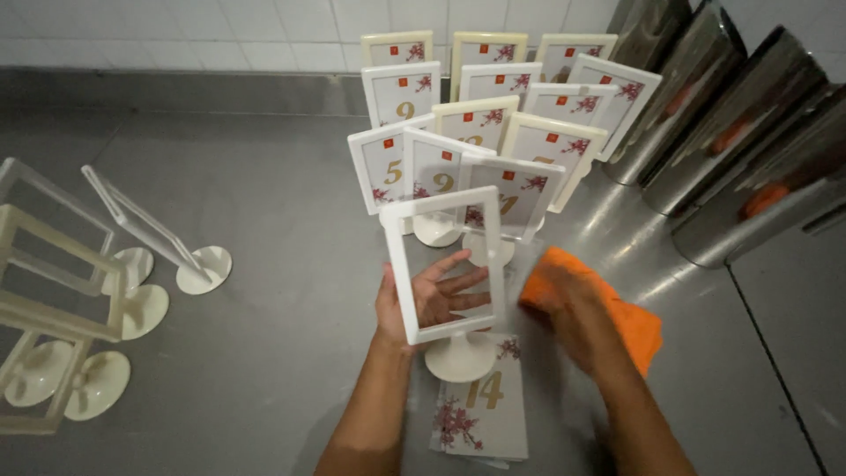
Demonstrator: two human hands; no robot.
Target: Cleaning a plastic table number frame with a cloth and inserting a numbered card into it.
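Observation:
My left hand [421, 300] holds an empty white sign frame [445, 264] on a round foot, upright, by its left edge; my fingers show through the clear pane. My right hand [573, 308] is closed on an orange cloth [630, 322] just right of the frame, blurred. Under the frame lies a white card [485, 405] with a gold number and red blossom print, flat on the steel counter [264, 220].
Several filled sign frames [476, 132] with cards stand in rows behind, up to the tiled wall. Empty cream frames [62, 282] stand and lean at the left. Shiny steel containers [740, 132] line the right side.

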